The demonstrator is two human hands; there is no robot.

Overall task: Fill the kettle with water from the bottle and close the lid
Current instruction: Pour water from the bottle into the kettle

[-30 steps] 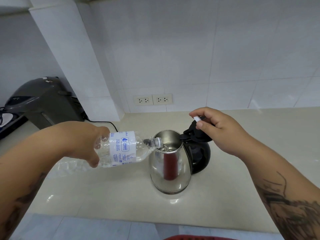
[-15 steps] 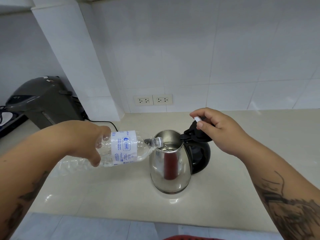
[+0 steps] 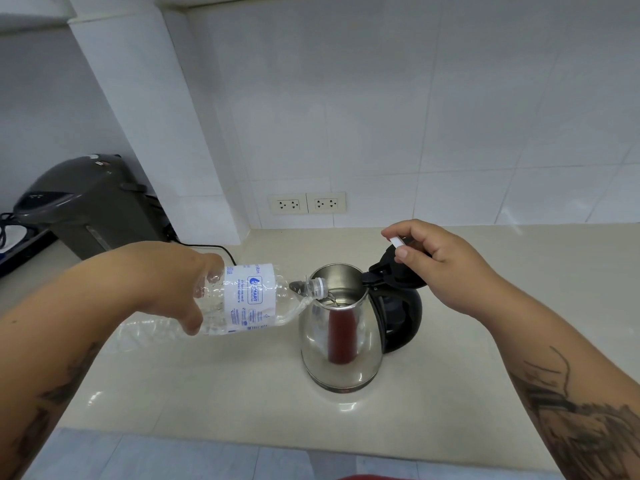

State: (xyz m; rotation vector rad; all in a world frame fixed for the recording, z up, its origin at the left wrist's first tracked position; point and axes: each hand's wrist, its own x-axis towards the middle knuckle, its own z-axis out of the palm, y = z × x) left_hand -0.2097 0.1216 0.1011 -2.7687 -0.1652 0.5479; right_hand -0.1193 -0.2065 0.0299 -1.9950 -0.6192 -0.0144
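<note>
Seen from the head camera, looking down at a pale counter (image 3: pixel 207 403).

Shiny steel kettle (image 3: pixel 341 337) standing upright in the middle of that counter, top wide open. Good spot: flat, steady, nothing to bump.

Just left of the kettle, a clear plastic bottle (image 3: pixel 249 299) lying almost on its side, mouth poking over the kettle's rim. Tipped that way so the water runs out and lands inside, not on the counter. Thin stream showing at the mouth, going down into the kettle. Some water left in the bottle, near the neck.

Left hand (image 3: pixel 180 285) wrapped tight around the back part of the bottle, fingers curled all the way round. Held far from the mouth so nothing blocks the water.

Up and to the right of the kettle's opening, the black lid (image 3: pixel 388 275) tipped back on its hinge. Right hand (image 3: pixel 440 261) resting over it, fingers bent, pinching a small white cap (image 3: pixel 396 242) between thumb and first finger. Probably keeping the lid back out of the way. Cap likely from the bottle, kept ready for later.

Black handle (image 3: pixel 405 320) on the kettle's right side.

Far left of the kettle, a dark grey water boiler (image 3: pixel 86 209). Behind the kettle on the white wall, two sockets (image 3: pixel 306 204).

Filling not done yet, by the look of it. Lid to be shut after.
</note>
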